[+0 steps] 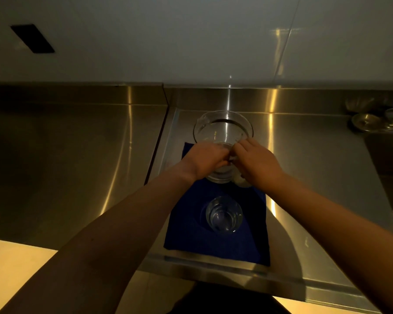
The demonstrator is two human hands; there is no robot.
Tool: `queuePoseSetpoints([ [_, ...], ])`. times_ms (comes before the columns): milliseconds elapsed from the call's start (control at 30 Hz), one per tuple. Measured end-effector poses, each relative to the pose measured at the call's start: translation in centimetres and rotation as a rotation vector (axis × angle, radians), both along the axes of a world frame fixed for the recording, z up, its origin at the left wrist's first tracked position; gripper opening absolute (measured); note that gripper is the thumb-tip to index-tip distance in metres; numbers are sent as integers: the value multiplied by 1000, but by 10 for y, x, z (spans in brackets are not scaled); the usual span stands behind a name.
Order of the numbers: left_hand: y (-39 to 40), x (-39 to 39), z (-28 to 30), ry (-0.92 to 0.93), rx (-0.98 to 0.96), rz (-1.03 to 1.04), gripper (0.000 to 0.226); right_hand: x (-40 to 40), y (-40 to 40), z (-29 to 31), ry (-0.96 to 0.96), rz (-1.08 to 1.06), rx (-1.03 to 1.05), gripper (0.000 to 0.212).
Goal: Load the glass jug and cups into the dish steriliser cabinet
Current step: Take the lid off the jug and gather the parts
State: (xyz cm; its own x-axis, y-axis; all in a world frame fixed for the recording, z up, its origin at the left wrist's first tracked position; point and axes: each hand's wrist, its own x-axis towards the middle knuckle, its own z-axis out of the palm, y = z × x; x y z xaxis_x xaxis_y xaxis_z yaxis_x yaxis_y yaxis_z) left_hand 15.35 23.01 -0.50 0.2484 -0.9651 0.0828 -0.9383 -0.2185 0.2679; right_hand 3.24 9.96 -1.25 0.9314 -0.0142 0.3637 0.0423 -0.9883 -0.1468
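Note:
A clear glass jug (222,128) stands on the far end of a blue cloth (191,227) on the steel counter, its spout to the left. My left hand (205,159) curls round the jug's near left side. My right hand (258,163) grips its near right side, fingers at the glass wall. The two hands meet in front of the jug and hide its near wall. A pale glass part (241,181) shows under my right hand; I cannot tell whether it is a handle or a cup. One empty glass cup (224,215) stands upright on the cloth, nearer to me.
The steel counter (315,177) has a raised back edge and a lower steel surface (66,155) to the left. Small metal bowls (365,121) sit at the far right by a sink recess (390,159). A white tiled wall rises behind.

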Motion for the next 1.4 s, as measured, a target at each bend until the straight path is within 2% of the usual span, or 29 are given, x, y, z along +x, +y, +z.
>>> queuePoseSetpoints([
  [200, 7, -11, -6, -2, -87, 26, 19, -6, 3, -21, -87, 27, 45, 43],
  [333, 12, -19, -7, 12, -96, 107, 35, -3, 1, -26, -115, 56, 7, 36],
  [400, 20, -29, -6, 16, -162, 129, 42, -3, -1, -27, -123, 62, -3, 33],
  [533, 42, -56, -13, -22, -281, 54, 48, -4, -3, -28, -168, 108, -38, 16],
  [667, 53, -77, -30, 13, -151, -28, 47, -2, 0, -30, -146, 79, -46, 12],
  [967, 66, -108, -55, 95, -44, 34, 62, 1, 1, -29, -29, 9, -68, 25],
  [1133, 67, -115, -55, 78, 17, 56, 83, 4, 5, -24, 20, -2, -13, 15],
  [1233, 67, -116, -55, 59, 62, 93, 83, 5, 7, -21, 91, -12, -14, 24],
  [1400, 71, -113, -53, 36, 109, 173, 80, 6, 9, -19, 43, 19, 60, 8],
])
